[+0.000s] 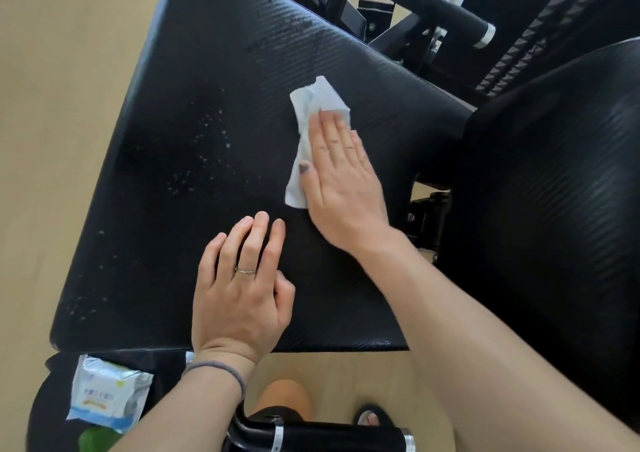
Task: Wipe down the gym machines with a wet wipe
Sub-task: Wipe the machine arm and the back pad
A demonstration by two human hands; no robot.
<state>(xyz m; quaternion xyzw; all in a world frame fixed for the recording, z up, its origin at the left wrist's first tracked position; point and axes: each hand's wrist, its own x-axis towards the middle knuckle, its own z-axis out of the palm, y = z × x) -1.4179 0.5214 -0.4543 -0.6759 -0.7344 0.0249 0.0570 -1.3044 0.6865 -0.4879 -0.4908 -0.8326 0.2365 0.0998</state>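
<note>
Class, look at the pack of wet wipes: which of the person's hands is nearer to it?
Left. The left hand rests on the black pad just up and right of the pack of wet wipes; the right hand presses the wipe farther up the pad.

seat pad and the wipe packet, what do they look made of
Seat pad: likely vinyl or faux-leather upholstery, black, with a fine carbon-weave rib and soft sheen; wet droplets bead on it. Wipe packet: probably thin plastic film, glossy and crinkled, printed white and blue.

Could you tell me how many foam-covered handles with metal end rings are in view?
2: one handle at the top right behind the seat pad, one handle at the bottom edge. Others may lie outside the frame.
</note>
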